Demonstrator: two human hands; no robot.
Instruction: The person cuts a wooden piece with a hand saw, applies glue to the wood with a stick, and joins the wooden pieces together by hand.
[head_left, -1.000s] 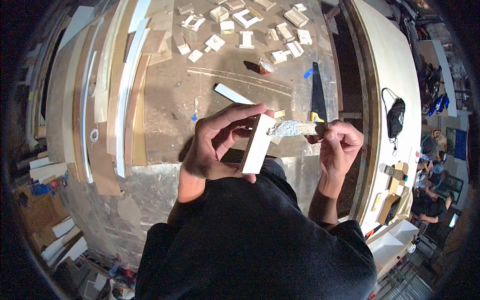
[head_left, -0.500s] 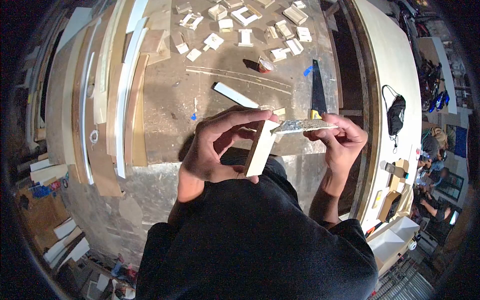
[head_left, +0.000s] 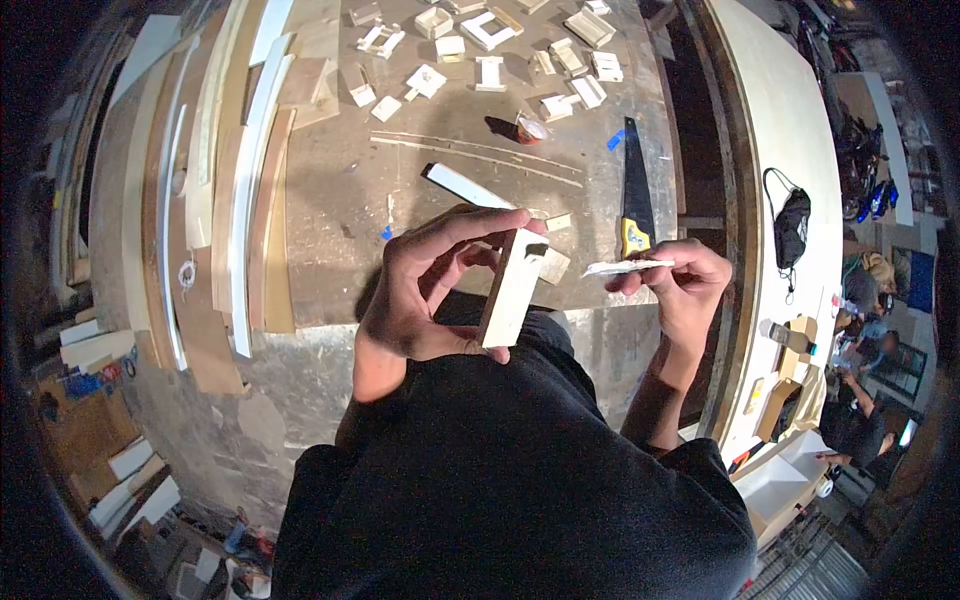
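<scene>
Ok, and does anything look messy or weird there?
A bit: the flat stick in the right hand looks crusty, with pale stuff smeared on it. The wooden block in the left hand has a dark patch near its top; I can't tell if that's a shadow or a notch. No spill stands out.

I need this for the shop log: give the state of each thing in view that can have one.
Wooden block: held tilted, apart from the stick.
Stick: held up, whitish smear at its tip.
Left hand: closed on the wooden block.
Right hand: closed on the stick.
Saw: lying flat, unheld.
White strip: lying down, unheld.
Black pouch: cord loose; open or shut unclear.
Small container: whether open, unclear.
Small wooden pieces: scattered, some joined.
</scene>
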